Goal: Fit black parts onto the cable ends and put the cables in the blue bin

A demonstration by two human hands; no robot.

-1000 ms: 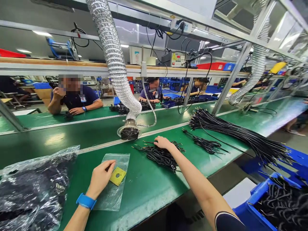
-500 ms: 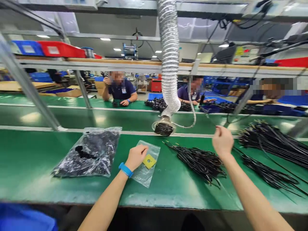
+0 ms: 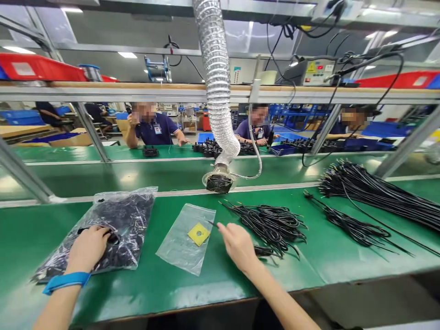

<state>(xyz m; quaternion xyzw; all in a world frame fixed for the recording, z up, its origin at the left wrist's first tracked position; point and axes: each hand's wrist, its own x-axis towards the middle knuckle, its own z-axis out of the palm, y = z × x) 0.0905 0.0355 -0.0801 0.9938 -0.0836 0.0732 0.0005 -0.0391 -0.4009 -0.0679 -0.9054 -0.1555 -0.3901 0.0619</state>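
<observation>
My left hand [image 3: 87, 247], with a blue wristband, lies on a clear plastic bag of black parts [image 3: 127, 217] at the left, its fingers curled onto the bag's top. My right hand [image 3: 237, 245] is closed in a pinch on a thin black wire [image 3: 213, 224] whose tip points left toward a small clear bag [image 3: 178, 250]. That bag lies flat between my hands with a yellow square [image 3: 198, 233] on it. A loose pile of black wires [image 3: 275, 222] lies just right of my right hand.
More black wire bundles lie at the right [image 3: 354, 227] and far right [image 3: 381, 195]. A silver extraction hose [image 3: 216, 91] hangs down to a nozzle [image 3: 219, 182] above the green bench [image 3: 144, 288]. Three people sit across the line behind it.
My left hand has moved from the small clear bag to the bag of black parts. My right hand has come down from the air with a wire, close to the small bag.
</observation>
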